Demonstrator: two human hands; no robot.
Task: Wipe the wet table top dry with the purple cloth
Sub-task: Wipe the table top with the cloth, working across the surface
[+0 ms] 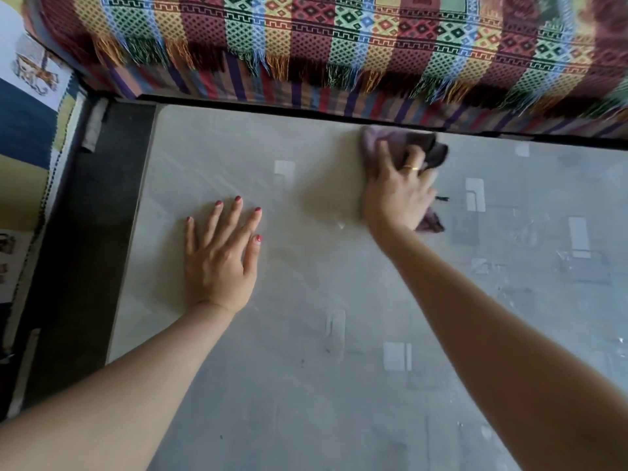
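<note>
A grey glossy table top (306, 334) fills most of the view, with pale reflections and wet streaks toward the right. My right hand (397, 195) grips the bunched purple cloth (377, 139) and presses it on the table near the far edge. Part of the cloth pokes out below my palm, and its far side looks blurred. My left hand (221, 253) lies flat on the table with fingers spread, to the left of the cloth and nearer to me. It holds nothing.
A sofa under a colourful patterned throw with fringes (323, 45) runs along the table's far edge. A dark frame (85, 232) borders the table on the left, beside a blue and yellow rug (23, 137) on the floor.
</note>
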